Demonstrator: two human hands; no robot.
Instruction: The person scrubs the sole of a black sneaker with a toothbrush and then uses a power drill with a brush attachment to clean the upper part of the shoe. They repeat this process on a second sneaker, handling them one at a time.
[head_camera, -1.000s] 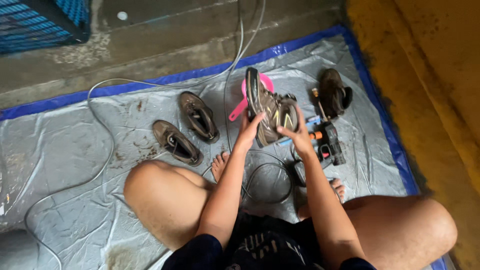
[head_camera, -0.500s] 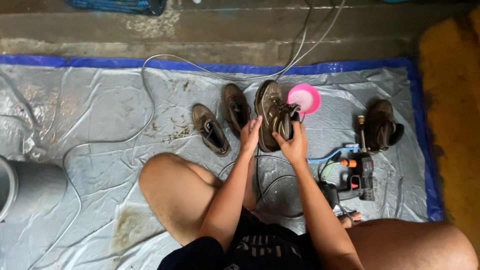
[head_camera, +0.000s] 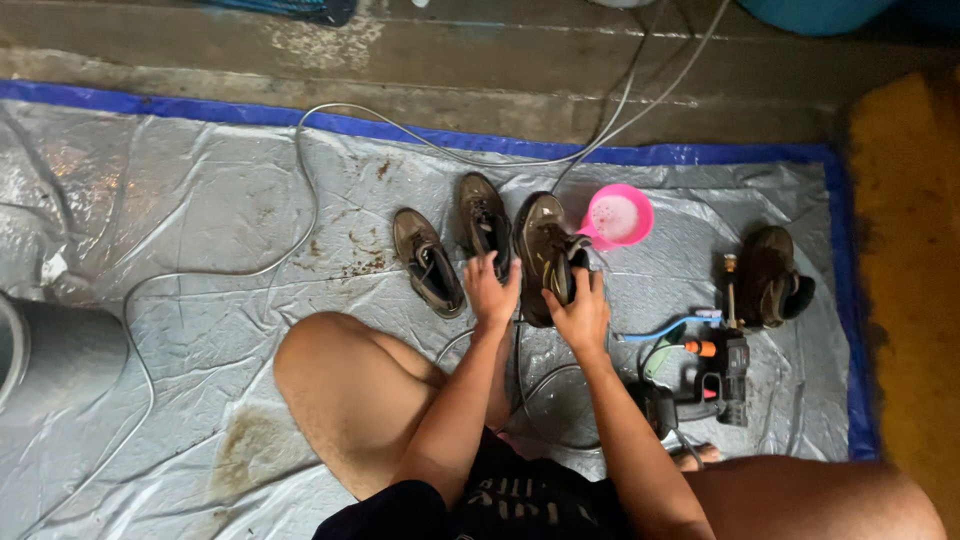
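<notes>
Both hands sit near the centre of the frame, working on one muddy brown shoe (head_camera: 541, 250). The right hand (head_camera: 580, 312) is clenched around its lower end, fingers curled over the opening, while the left hand (head_camera: 493, 290) rests with spread fingers just beside that shoe and over the heel of a second brown shoe (head_camera: 481, 222) lying immediately to its left. A third shoe (head_camera: 427, 261) lies a little further left, apart from the hand. Just right of the held shoe stands a pink scoop (head_camera: 619, 216) with cloudy liquid. Toward the lower right lie a black-and-orange spray tool (head_camera: 722, 375) and a blue-handled brush (head_camera: 668, 329); another dark shoe (head_camera: 770, 276) sits at the right. Everything rests on a grey tarpaulin (head_camera: 200, 240) with a blue border, crossed by a pale hose (head_camera: 300, 180).
</notes>
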